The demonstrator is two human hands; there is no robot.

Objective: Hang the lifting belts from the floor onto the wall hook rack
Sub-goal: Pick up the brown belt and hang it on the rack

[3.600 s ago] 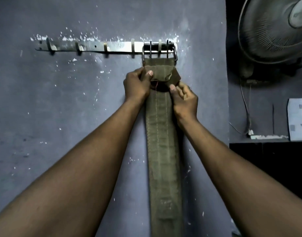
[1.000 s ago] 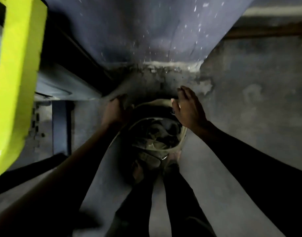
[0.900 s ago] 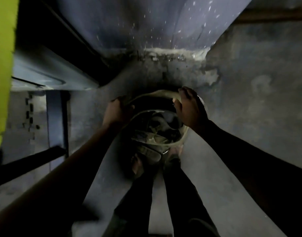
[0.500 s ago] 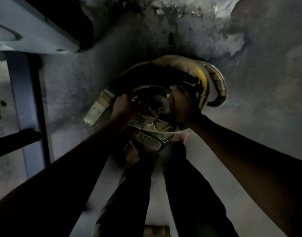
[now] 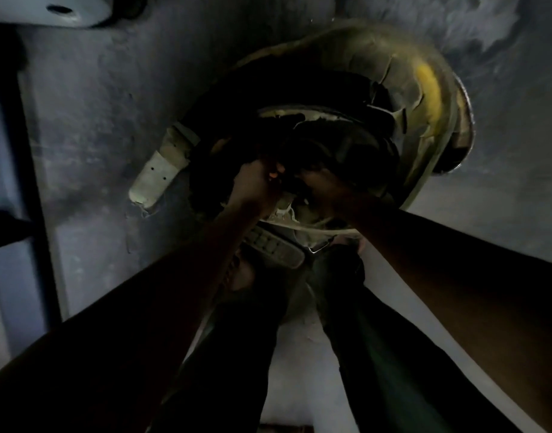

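Bent low over the floor (image 5: 90,126), head camera now much closer to the pile of lifting belts (image 5: 355,126) than half a second ago. Left hand (image 5: 256,182) and right hand (image 5: 324,185) moved from the coil's rim into its dark centre, side by side. Fingers curled inward on both hands; cannot tell in the shadow whether closed on a belt or only feeling for one. Belts coiled on the floor just ahead of the feet, pale strap end (image 5: 157,175) jutting left, cracked yellowish belt (image 5: 424,85) outermost. Likely the pick-up of the next belt, not yet lifted. Hook rack out of view.
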